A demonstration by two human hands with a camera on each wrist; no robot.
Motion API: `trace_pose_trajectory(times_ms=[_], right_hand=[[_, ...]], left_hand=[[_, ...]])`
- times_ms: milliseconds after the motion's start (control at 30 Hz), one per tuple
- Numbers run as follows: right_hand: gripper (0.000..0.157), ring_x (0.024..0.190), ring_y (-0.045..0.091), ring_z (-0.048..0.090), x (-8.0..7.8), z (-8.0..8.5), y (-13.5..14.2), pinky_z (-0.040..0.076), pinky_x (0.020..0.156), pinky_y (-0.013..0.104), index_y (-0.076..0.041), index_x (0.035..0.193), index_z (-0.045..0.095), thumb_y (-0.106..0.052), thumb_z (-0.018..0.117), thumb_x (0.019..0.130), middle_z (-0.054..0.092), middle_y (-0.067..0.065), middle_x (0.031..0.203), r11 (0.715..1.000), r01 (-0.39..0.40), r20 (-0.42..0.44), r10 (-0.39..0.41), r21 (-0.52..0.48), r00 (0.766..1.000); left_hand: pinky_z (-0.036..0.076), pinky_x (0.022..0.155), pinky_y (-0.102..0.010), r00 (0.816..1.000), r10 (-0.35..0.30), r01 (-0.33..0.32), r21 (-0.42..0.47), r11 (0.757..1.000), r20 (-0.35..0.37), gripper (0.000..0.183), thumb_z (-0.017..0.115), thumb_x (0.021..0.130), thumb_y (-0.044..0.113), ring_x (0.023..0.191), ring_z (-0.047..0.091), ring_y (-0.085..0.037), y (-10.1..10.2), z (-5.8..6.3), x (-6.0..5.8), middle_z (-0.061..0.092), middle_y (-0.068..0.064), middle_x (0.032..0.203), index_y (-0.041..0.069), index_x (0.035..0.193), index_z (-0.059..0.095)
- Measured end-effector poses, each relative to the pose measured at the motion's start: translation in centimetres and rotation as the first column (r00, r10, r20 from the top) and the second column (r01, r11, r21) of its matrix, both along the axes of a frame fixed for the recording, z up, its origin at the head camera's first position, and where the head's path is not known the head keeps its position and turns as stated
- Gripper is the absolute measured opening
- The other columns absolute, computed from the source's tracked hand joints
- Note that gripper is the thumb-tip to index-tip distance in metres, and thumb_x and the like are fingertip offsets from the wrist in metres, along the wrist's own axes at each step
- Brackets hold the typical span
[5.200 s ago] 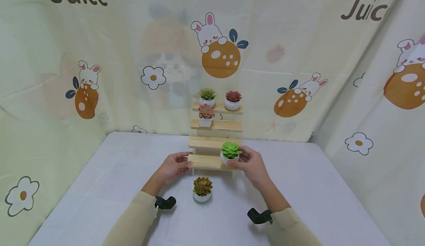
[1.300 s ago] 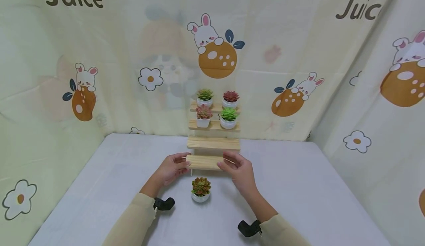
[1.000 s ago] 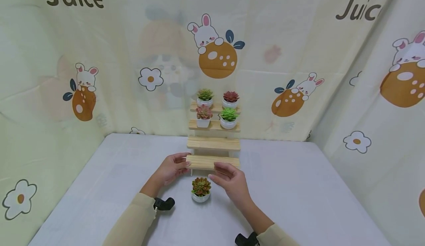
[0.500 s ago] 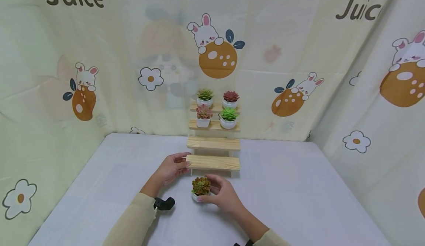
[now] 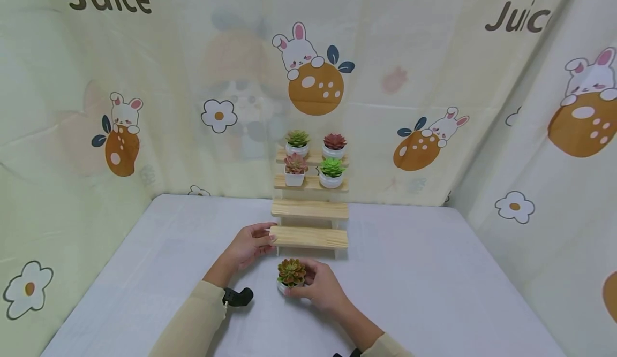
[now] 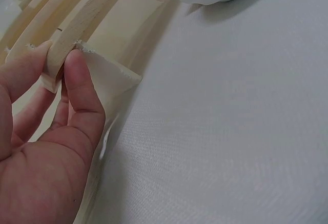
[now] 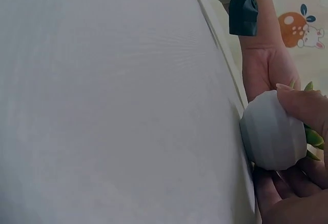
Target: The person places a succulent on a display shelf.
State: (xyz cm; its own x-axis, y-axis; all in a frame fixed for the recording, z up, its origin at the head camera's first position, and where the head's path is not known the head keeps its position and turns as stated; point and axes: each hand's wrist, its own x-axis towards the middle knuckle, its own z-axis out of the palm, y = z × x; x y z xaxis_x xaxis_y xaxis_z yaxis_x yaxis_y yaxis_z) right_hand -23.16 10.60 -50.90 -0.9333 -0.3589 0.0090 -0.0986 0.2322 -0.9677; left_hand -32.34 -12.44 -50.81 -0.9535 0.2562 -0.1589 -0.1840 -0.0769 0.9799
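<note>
A small potted succulent (image 5: 291,271) with reddish-green leaves stands on the table in front of the wooden tiered shelf (image 5: 310,237). My right hand (image 5: 324,288) holds its white pot from the right, between thumb and fingers. In the right wrist view the ribbed white pot (image 7: 274,131) is upright to the hand, with some green leaf tips showing behind the thumb. My left hand (image 5: 248,245) pinches the left end of the lowest board; the left wrist view shows thumb and fingertips on that board's end (image 6: 84,24).
A pink succulent (image 5: 295,168) and a bright green one (image 5: 331,172) sit on the second shelf from the top. Above them are a green succulent (image 5: 297,142) and a dark red one (image 5: 335,145). A printed curtain (image 5: 376,78) hangs behind the white table (image 5: 409,271).
The bright green succulent has gone from my right hand to the second shelf from the top. My right hand has come down and left to the reddish-green succulent. The left hand stays put.
</note>
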Motion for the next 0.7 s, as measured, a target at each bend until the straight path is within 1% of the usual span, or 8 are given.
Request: trace_pose_trajectory(times_ms=[200, 300, 500, 700], right_hand=[[0.067, 0.111, 0.024, 0.071, 0.03, 0.00, 0.31, 0.059, 0.089, 0.024, 0.005, 0.132, 0.061, -0.015, 0.092, 0.076, 0.069, 0.017, 0.127, 0.999, -0.008, -0.034, 0.010, 0.048, 0.999], [0.066, 0.111, 0.023, 0.071, 0.01, 0.05, 0.31, 0.059, 0.089, 0.024, 0.004, 0.131, 0.062, -0.016, 0.092, 0.076, 0.070, 0.016, 0.126, 0.998, -0.013, -0.040, 0.016, 0.062, 0.999], [0.063, 0.111, 0.022, 0.071, 0.04, 0.18, 0.39, 0.059, 0.089, 0.024, 0.002, 0.131, 0.064, -0.016, 0.092, 0.077, 0.071, 0.014, 0.125, 0.999, -0.017, -0.018, 0.017, 0.044, 1.000], [0.066, 0.111, 0.025, 0.072, 0.02, 0.18, 0.43, 0.059, 0.088, 0.025, 0.004, 0.131, 0.063, -0.013, 0.092, 0.075, 0.071, 0.017, 0.125, 1.000, -0.016, 0.005, 0.016, 0.017, 1.000]], left_hand=[[0.060, 0.083, -0.028, 1.000, 0.001, 0.000, -0.018, 1.000, 0.003, 0.050, 0.067, 0.098, 0.006, 0.099, 0.068, -0.017, 0.07, -0.11, 0.01, 0.063, -0.020, 0.131, 0.002, 0.147, 0.053], [0.060, 0.083, -0.027, 1.000, 0.005, -0.005, -0.024, 1.000, 0.003, 0.050, 0.067, 0.098, 0.006, 0.099, 0.068, -0.017, -0.04, -0.11, 0.04, 0.063, -0.020, 0.131, 0.002, 0.146, 0.053], [0.060, 0.082, -0.028, 1.000, 0.006, -0.006, -0.007, 1.000, -0.001, 0.050, 0.067, 0.098, 0.004, 0.097, 0.068, -0.017, 0.01, -0.02, 0.14, 0.064, -0.019, 0.129, 0.000, 0.146, 0.053], [0.060, 0.082, -0.028, 1.000, -0.003, 0.003, 0.010, 1.000, -0.010, 0.051, 0.068, 0.097, 0.003, 0.096, 0.068, -0.016, -0.04, -0.10, 0.12, 0.064, -0.019, 0.127, -0.003, 0.146, 0.052]])
